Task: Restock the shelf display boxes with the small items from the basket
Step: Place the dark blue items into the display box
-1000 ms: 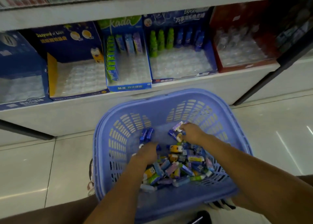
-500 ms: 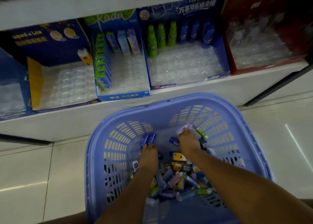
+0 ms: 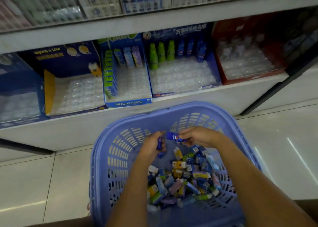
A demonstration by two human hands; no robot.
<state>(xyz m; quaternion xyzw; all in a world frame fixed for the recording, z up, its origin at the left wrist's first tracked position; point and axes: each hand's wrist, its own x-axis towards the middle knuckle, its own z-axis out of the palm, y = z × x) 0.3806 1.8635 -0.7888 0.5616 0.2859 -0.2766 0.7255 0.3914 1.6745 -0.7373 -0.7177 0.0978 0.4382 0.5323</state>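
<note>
A lilac plastic basket (image 3: 120,158) stands on the floor below the shelf, with a heap of small colourful items (image 3: 182,180) in its bottom. My left hand (image 3: 151,147) is inside it, closed around small dark blue bottle-shaped items (image 3: 159,143). My right hand (image 3: 197,137) is beside it, pinching a blue bottle-shaped item (image 3: 174,137) with a round logo. On the shelf above, a blue display box (image 3: 182,77) holds green and blue bottles at its back. A second blue box (image 3: 127,82) holds green, blue and purple packs.
A dark blue and yellow display box (image 3: 72,89) sits left, with one orange item at its back. A red box (image 3: 247,63) sits right and another blue box (image 3: 19,92) far left. A black post (image 3: 278,89) slants at right. Tiled floor (image 3: 34,183) surrounds the basket.
Both hands have risen off the heap toward the basket's far wall, each now holding blue bottle-shaped items. The view has tilted up, showing more of the upper shelf.
</note>
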